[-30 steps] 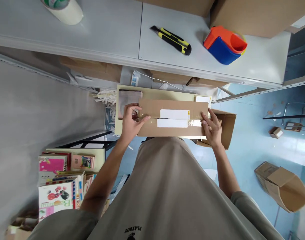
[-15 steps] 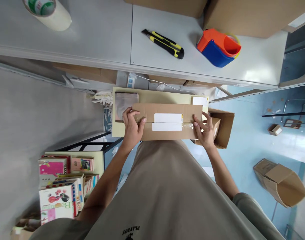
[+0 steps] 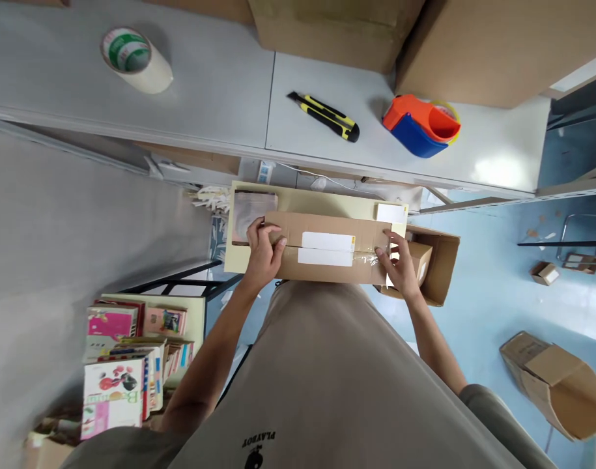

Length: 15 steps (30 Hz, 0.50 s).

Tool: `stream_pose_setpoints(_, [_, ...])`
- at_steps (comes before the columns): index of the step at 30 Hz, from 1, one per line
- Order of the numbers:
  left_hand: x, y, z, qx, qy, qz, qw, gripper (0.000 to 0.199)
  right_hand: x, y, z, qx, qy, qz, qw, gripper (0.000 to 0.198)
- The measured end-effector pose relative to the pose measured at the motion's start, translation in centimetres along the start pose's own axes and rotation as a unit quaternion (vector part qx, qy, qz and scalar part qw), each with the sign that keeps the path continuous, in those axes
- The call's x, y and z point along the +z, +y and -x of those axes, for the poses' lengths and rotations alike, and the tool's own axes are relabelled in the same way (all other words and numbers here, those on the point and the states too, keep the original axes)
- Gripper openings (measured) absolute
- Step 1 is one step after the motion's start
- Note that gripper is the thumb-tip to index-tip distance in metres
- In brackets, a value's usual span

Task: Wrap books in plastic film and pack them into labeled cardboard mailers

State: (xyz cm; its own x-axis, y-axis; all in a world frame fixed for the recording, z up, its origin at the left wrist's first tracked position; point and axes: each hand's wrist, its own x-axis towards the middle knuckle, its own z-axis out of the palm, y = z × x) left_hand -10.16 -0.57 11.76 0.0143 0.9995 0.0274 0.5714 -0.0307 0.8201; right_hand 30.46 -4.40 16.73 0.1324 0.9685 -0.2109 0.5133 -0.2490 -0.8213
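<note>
A long flat cardboard box (image 3: 327,225) lies in front of my body, two white labels (image 3: 327,249) on its top and shiny clear tape along the seam toward the right. My left hand (image 3: 265,251) grips the left end, thumb on the top and fingers curled at the far corner. At the right end my right hand (image 3: 398,264) holds the box's edge, thumb on top and fingers around the far corner. Beneath the box is a pale yellow board (image 3: 327,198), carrying a clear-wrapped stack (image 3: 251,205) at left and a white label (image 3: 390,212) at right.
On the grey table (image 3: 219,98) ahead are a tape roll (image 3: 154,70), a utility knife (image 3: 327,118), an orange-blue tape dispenser (image 3: 419,127) and large cartons (image 3: 473,58). An open carton (image 3: 439,270) stands right. Books (image 3: 114,384) fill a low shelf at left.
The view has tilted up slightly, so the table items sit lower in the picture. My right hand has shifted slightly at the box's right end; my left hand keeps its grip.
</note>
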Motion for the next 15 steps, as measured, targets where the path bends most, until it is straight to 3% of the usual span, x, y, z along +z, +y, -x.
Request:
stream_pose_setpoints(5, [1.5, -2.1, 0.0, -0.014, 0.004, 0.002, 1.0, 0.047, 1.7, 1.2, 0.0, -0.003, -0.018, 0.01, 1.0, 0.055])
stream_pose_setpoints(10, [3.5, -3.4, 0.9, -0.025, 0.008, 0.022, 0.999, 0.044, 3.3, 3.8, 0.2, 0.019, 0.025, 0.015, 0.999, 0.048])
stream_pose_setpoints(15, [4.1, -4.5, -0.8, 0.003, 0.022, 0.022, 1.0, 0.044, 4.4, 5.3, -1.1, 0.002, 0.053, 0.012, 0.998, 0.057])
